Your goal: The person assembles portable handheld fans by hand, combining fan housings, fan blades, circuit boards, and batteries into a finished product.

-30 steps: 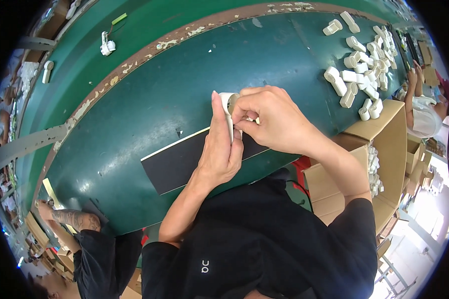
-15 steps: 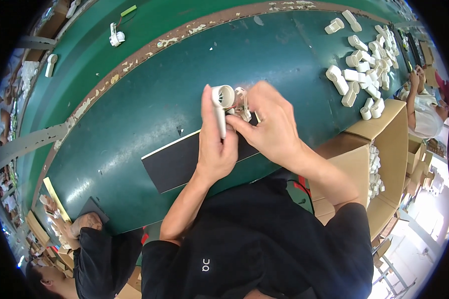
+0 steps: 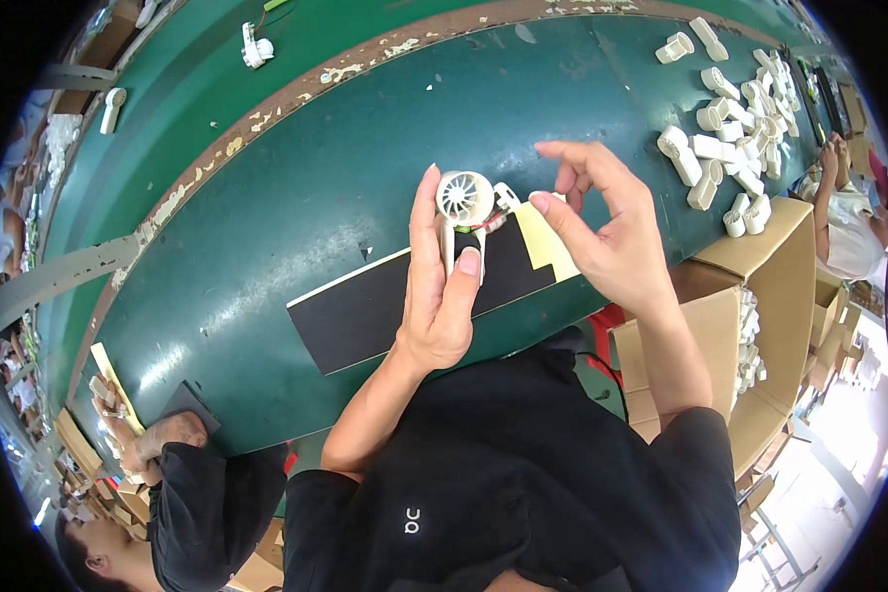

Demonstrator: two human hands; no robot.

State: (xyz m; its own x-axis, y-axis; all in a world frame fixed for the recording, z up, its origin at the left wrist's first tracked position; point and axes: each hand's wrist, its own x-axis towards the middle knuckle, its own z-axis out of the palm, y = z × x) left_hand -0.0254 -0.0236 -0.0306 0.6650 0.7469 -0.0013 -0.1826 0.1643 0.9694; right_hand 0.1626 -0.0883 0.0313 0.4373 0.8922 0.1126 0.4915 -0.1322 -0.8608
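Observation:
Upright in my left hand is a white handheld fan body, its round bladed head showing. My thumb presses on its handle, next to something dark inside. A red wire runs from it to a small white part at its right side. My right hand is off the fan to the right, fingers apart, with nothing seen in it. Its thumb tip is over a yellow backing sheet. Under my left hand lies a black foam sheet, joined to that backing.
Several white fan shells lie piled at the right of the green table. An open cardboard box with white parts stands at the right. Beyond the table's rim, a fan part lies on a green belt. A co-worker's arm is at left.
The fan body has turned so its blades show. My right hand has let go of the parts and moved right, opening and uncovering the yellow backing. The fan part on the belt has shifted right.

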